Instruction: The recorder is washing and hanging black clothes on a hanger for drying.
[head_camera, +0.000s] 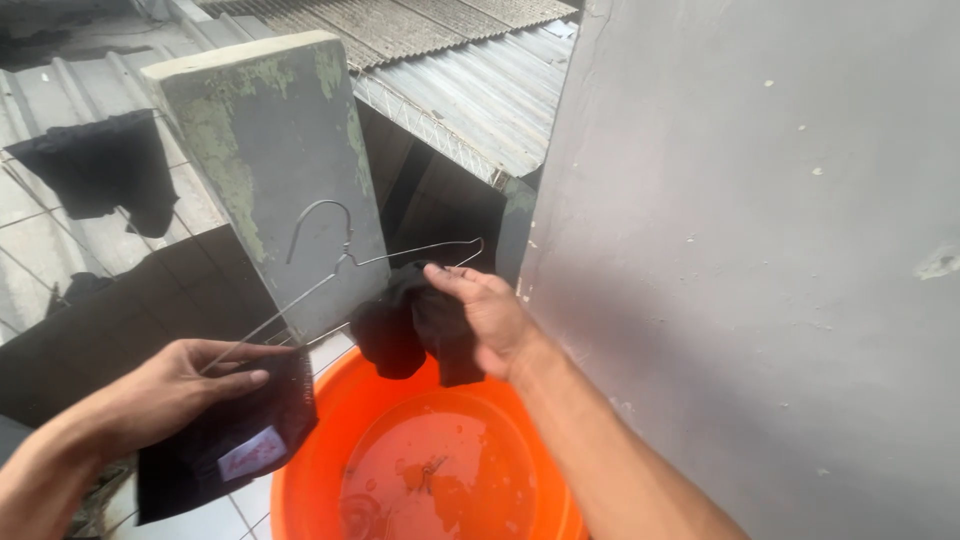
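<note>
a black garment (415, 325) drapes over a wire hanger (345, 262), above the orange basin (320, 450). the right hand (490, 310) grip pinches its upper edge; the left hand (175, 385) grip grasps the garment's other end and hanger, left of the basin.

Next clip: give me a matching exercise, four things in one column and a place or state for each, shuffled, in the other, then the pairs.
Things:
1. wire hanger
2. orange basin
3. left hand
4. dark garment on the line

Places or states:
A. hangs at upper left over the roofing
B. holds black cloth with a label
C. below both hands, wet inside
D. carries black cloth, right hand on it

Pairs: 1-D, 2-C, 3-B, 4-A
</note>
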